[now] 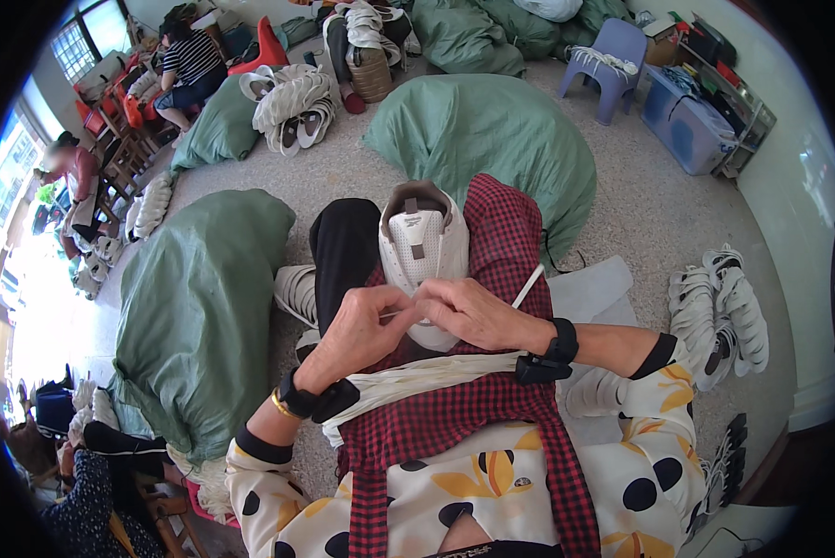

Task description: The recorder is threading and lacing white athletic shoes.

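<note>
A white shoe [415,244] with a brown lining stands between my knees, its heel opening away from me. Over its toe end my two hands meet, fingertips together. My left hand [361,327] is closed in a pinch on a thin white shoelace [391,314]. My right hand [473,312] is closed too, pinching at the same spot; its fingers partly hide the lace. A stiff white lace end [529,285] sticks up beyond my right hand. Across my checked apron [436,423] lies a bundle of white laces [408,386]. The shoe's front is hidden beneath my hands.
Large green sacks [199,307] stand at left and ahead [492,139]. Tied stacks of white shoes [720,316] lie on the floor at right, others [292,107] farther off. A purple chair [605,65] and a plastic bin [685,121] stand back right. Other people sit at left.
</note>
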`<control>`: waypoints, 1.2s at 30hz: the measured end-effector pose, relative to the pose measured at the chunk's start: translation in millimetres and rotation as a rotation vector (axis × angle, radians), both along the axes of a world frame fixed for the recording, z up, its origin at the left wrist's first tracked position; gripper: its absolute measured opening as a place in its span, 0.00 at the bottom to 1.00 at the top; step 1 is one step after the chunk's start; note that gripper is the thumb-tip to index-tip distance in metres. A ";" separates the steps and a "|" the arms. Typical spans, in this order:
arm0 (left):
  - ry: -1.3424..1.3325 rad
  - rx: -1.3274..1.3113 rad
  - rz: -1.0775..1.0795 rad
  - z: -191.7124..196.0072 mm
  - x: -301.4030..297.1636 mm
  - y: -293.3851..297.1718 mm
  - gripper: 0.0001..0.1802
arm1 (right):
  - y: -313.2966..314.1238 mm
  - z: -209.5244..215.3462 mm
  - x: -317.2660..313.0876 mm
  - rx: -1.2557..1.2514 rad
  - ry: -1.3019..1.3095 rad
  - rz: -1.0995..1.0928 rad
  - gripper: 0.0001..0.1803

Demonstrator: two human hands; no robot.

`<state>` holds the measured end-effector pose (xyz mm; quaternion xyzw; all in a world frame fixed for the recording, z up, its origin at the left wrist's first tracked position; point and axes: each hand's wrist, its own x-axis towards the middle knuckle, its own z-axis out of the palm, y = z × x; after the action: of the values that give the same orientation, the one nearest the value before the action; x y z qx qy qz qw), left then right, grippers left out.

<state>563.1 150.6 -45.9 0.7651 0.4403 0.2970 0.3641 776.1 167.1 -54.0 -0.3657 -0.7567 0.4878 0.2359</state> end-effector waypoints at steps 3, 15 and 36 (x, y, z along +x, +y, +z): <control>-0.090 -0.137 -0.050 -3.4 -6.0 -3.1 0.07 | 6.3 -13.6 -1.9 0.121 -0.049 0.047 0.14; -0.067 0.118 0.041 -12.4 2.8 -2.1 0.06 | 13.7 -22.2 0.6 -0.113 0.122 -0.003 0.12; -0.042 0.344 0.012 -48.7 6.8 27.3 0.07 | 18.2 -19.2 30.6 0.437 -0.045 -0.214 0.07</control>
<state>569.8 177.8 -94.6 0.8072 0.3798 0.3859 0.2351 806.7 185.3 -73.2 -0.3949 -0.8062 0.2764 0.3431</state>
